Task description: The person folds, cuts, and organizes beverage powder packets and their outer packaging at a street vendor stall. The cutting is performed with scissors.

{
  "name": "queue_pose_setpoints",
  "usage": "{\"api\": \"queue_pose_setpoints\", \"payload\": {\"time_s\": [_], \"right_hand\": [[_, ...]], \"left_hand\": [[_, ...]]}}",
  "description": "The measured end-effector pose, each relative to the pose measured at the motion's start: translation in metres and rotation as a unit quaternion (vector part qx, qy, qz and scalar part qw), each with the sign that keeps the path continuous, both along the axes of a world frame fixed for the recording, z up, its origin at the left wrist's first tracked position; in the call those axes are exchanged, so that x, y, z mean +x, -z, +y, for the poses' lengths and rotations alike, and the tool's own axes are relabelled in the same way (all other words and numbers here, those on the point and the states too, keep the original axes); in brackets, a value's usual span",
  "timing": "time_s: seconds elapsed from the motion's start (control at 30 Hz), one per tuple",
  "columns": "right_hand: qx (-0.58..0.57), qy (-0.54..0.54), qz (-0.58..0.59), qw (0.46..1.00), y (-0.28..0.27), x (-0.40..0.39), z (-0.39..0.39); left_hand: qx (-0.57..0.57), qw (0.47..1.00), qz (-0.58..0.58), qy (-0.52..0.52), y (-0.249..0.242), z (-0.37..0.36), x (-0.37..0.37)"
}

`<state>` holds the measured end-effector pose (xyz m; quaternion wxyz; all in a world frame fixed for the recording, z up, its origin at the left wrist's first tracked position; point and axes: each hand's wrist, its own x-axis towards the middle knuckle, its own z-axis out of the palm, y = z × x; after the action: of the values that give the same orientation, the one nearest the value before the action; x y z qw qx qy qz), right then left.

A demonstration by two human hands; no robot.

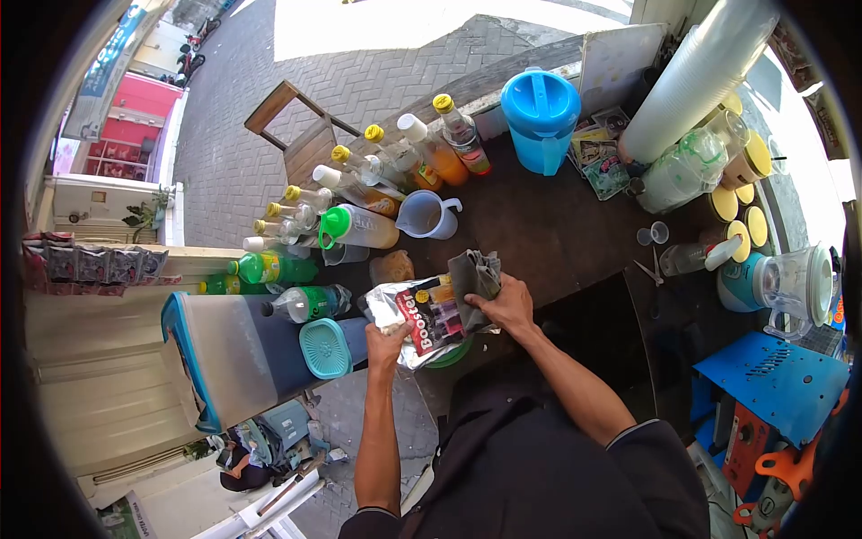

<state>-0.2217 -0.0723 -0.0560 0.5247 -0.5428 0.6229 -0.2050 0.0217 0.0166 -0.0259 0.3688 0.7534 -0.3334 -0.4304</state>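
Observation:
My left hand [389, 343] grips the lower left edge of a silver foil pouch [433, 322] with a "Booster" label, thumb on its front. Closed around a folded grey cloth [474, 283], my right hand [507, 307] presses it against the pouch's right side. Part of a green rim [451, 356] shows beneath the pouch, mostly hidden. Just beyond the pouch lie a small bag of brown contents [391, 268] and a translucent measuring jug [427, 216].
Several syrup bottles [359, 190] line the table's far edge beside a blue pitcher [540, 117]. On the right are stacked plastic cups [691, 90], scissors [651, 272] and a blender [781, 286]. A lidded plastic box [238, 350] stands at left near soda bottles [310, 304].

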Motion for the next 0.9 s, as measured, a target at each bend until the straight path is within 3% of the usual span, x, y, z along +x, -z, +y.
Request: {"api": "queue_pose_setpoints", "payload": {"time_s": [0.13, 0.3, 0.37, 0.43, 0.5, 0.53, 0.6, 0.63, 0.67, 0.73, 0.77, 0.8, 0.87, 0.9], "right_hand": [[-0.073, 0.042, -0.022, 0.996, -0.02, 0.001, -0.014], [-0.151, -0.086, -0.178, 0.968, -0.025, 0.034, -0.002], [-0.084, -0.101, -0.075, 0.988, -0.003, 0.018, 0.0], [-0.065, -0.017, -0.062, 0.996, 0.021, -0.02, -0.004], [-0.113, -0.045, 0.185, 0.975, 0.02, -0.049, -0.016], [-0.108, -0.045, 0.185, 0.976, 0.017, -0.051, -0.009], [-0.138, 0.019, 0.019, 0.99, 0.006, -0.05, -0.006], [-0.086, 0.03, -0.127, 0.988, 0.006, -0.041, 0.001], [-0.083, 0.029, -0.129, 0.988, 0.007, -0.036, 0.007], [-0.072, -0.069, -0.168, 0.981, 0.013, -0.028, 0.01], [-0.088, -0.1, -0.082, 0.988, 0.018, -0.034, 0.008], [-0.088, -0.101, -0.085, 0.987, 0.019, -0.041, 0.007], [-0.147, -0.065, 0.163, 0.973, 0.021, -0.061, -0.001], [-0.145, -0.066, 0.164, 0.974, 0.021, -0.074, -0.001]], "left_hand": [[0.004, 1.0, 0.022, -0.001, 0.001, 0.003, 0.002], [-0.019, 1.0, 0.009, -0.011, -0.014, -0.007, -0.014], [-0.015, 1.0, 0.007, 0.001, -0.011, -0.008, -0.016], [-0.007, 1.0, -0.009, 0.016, -0.005, -0.006, -0.009], [-0.014, 1.0, 0.01, 0.012, -0.013, -0.014, -0.016], [-0.015, 0.999, 0.027, 0.012, -0.018, -0.013, -0.017], [-0.022, 0.999, 0.035, 0.008, -0.016, -0.016, -0.017], [-0.012, 1.0, 0.015, 0.006, -0.014, -0.015, -0.015], [-0.003, 1.0, -0.006, 0.003, -0.013, -0.012, -0.012], [-0.005, 1.0, -0.016, 0.008, -0.011, -0.011, -0.008], [-0.002, 1.0, -0.02, 0.009, -0.008, -0.009, -0.004], [0.002, 1.0, -0.024, 0.01, -0.007, -0.007, -0.002], [0.001, 1.0, -0.016, -0.001, -0.008, -0.01, -0.002], [0.007, 1.0, -0.006, -0.01, -0.01, -0.008, -0.004]]}}
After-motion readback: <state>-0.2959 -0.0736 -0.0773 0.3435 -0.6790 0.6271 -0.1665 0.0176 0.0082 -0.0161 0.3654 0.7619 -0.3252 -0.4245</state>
